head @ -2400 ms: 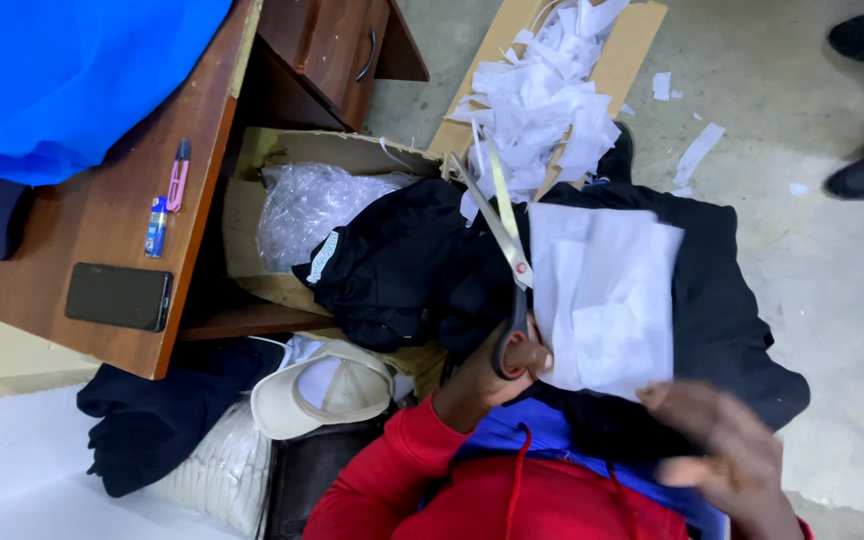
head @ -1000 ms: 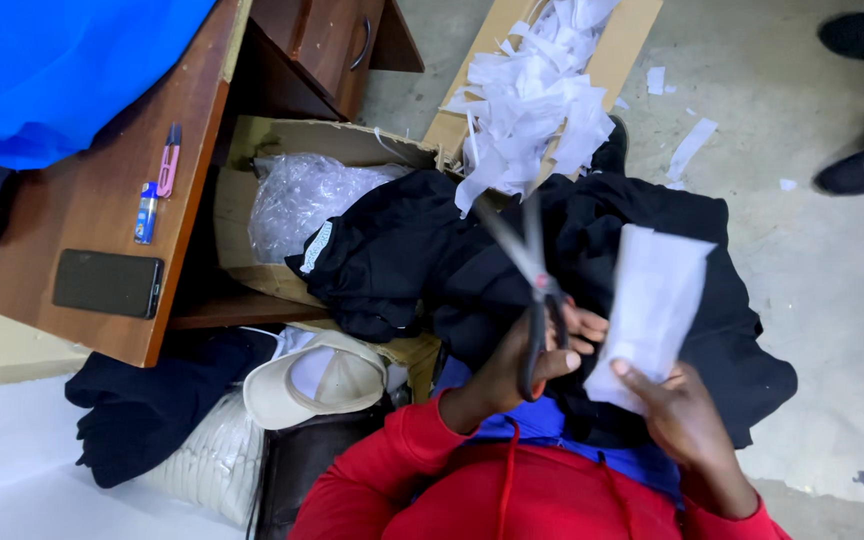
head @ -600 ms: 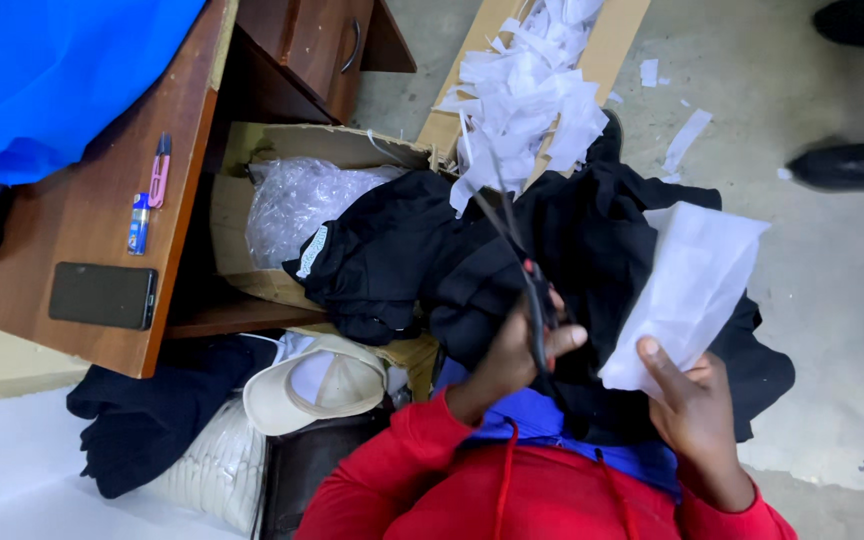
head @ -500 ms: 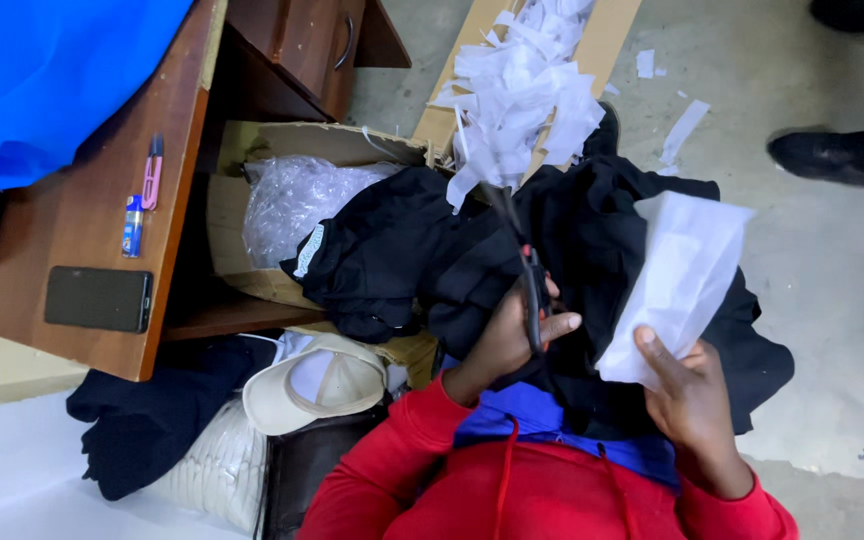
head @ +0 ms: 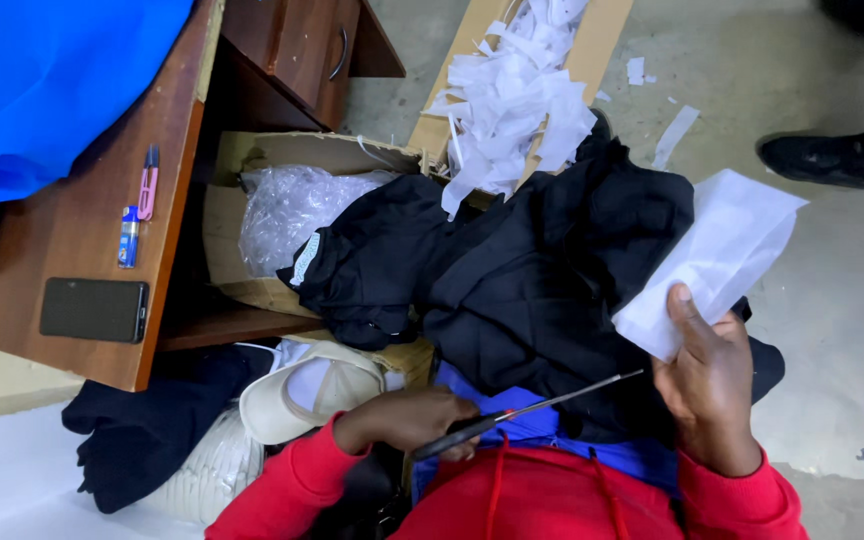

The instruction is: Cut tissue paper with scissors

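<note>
Head view showed the left hand (head: 407,422) closed around the black handles of the scissors (head: 512,415), blades shut and pointing toward the right hand (head: 707,385). That hand pinched the lower edge of a white paper sheet (head: 717,260), raised over the black garment (head: 512,270) on the lap. Cut paper strips (head: 517,95) lay on cardboard (head: 607,30) on the floor beyond.

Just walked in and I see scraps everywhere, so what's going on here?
A person in a red top sits with black cloth on their lap. The right hand holds up a white sheet of paper; the left hand grips scissors with the blades closed, pointing toward the paper but apart from it. A pile of white paper strips lies on flat cardboard on the floor ahead.
</note>
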